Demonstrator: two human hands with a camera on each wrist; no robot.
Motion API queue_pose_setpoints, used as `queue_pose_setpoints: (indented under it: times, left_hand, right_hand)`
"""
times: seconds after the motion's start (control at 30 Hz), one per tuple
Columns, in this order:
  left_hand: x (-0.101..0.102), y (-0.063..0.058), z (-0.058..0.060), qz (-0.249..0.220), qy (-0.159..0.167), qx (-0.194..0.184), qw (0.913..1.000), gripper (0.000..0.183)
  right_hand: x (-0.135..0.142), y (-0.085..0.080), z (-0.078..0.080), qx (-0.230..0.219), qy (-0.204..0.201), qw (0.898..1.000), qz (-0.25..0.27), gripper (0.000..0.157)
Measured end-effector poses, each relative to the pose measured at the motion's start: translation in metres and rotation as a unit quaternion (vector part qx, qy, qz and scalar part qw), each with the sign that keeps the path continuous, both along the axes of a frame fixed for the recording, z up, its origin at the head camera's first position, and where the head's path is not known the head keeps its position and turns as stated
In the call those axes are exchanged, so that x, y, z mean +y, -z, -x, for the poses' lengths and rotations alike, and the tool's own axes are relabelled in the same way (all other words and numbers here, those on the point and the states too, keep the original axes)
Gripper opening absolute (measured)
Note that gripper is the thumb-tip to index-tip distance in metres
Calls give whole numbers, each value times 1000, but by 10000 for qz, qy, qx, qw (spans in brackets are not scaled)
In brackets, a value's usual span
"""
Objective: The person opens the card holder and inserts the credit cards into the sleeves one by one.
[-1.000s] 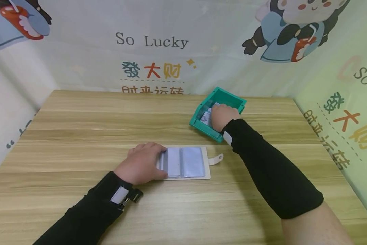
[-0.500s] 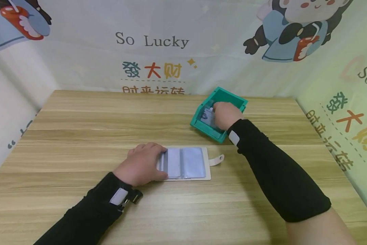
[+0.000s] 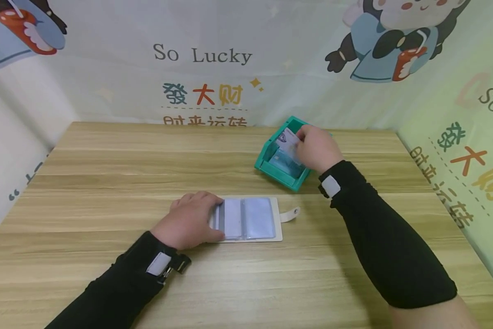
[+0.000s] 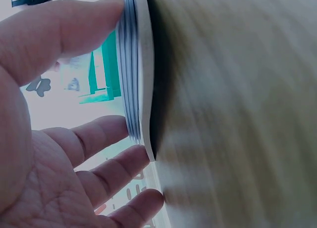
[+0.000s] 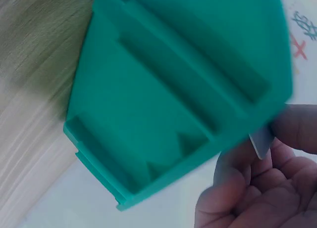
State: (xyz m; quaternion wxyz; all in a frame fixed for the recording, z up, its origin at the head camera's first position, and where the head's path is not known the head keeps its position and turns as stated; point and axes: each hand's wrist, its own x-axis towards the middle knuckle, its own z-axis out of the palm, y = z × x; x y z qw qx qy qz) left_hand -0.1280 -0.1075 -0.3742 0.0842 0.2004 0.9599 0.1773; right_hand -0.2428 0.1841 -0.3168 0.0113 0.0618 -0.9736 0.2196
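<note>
A small white card holder (image 3: pixel 260 218) lies unfolded on the table, showing clear sleeves and a snap strap on its right. My left hand (image 3: pixel 193 219) holds its left part, thumb at the near edge and fingers at the far edge; in the left wrist view the sleeve edges (image 4: pixel 130 65) stack between thumb and fingertips. My right hand (image 3: pixel 318 148) is over a green bin (image 3: pixel 281 177), pinching a pale printed card (image 3: pixel 286 140). In the right wrist view, a card corner (image 5: pixel 261 141) shows between thumb and fingers. Beneath it lies a bluish card (image 3: pixel 285 162).
The wooden table (image 3: pixel 127 169) reaches back to a printed cloth backdrop (image 3: pixel 119 68), with cloth at both sides. The bin stands near the table's back edge, right of the middle. Its walls rise around the cards.
My right hand has drawn back and to the right within the bin, lifting the printed card and uncovering the bluish one. The left hand and card holder stay put.
</note>
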Motion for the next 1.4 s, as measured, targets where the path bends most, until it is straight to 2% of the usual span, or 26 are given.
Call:
queue_pose_setpoints:
  times: [0.17,0.33,0.47,0.6,0.8,0.93,1.4]
  left_hand:
    - [0,0,0,-22,9,-7,10000,77]
    - [-1,1,1,-41,15,29,10000,77]
    - [-1,0,2,-54,29,48,10000,77]
    - [0,-1,1,-48,46,42,10000,77]
    - [0,-2,1,32,49,21,10000,78]
    - [0,-1,1,57,12,23,10000,78]
    - [0,-2,-1,96,-4,-21,10000,77]
  right_hand:
    - [6,-6,-12,240,182,9977,614,20]
    - [7,-8,-29,612,117,9917,1128,25]
    - [0,-6,-47,652,8,9881,1396,35]
    - [-11,-1,-66,389,-241,9881,1469,46]
    - [-32,17,-90,-543,-791,9827,1583,49]
    - [-45,28,-99,-1003,-1069,9788,1431,50]
    - [-63,42,-107,-1213,-1140,9825,840,46]
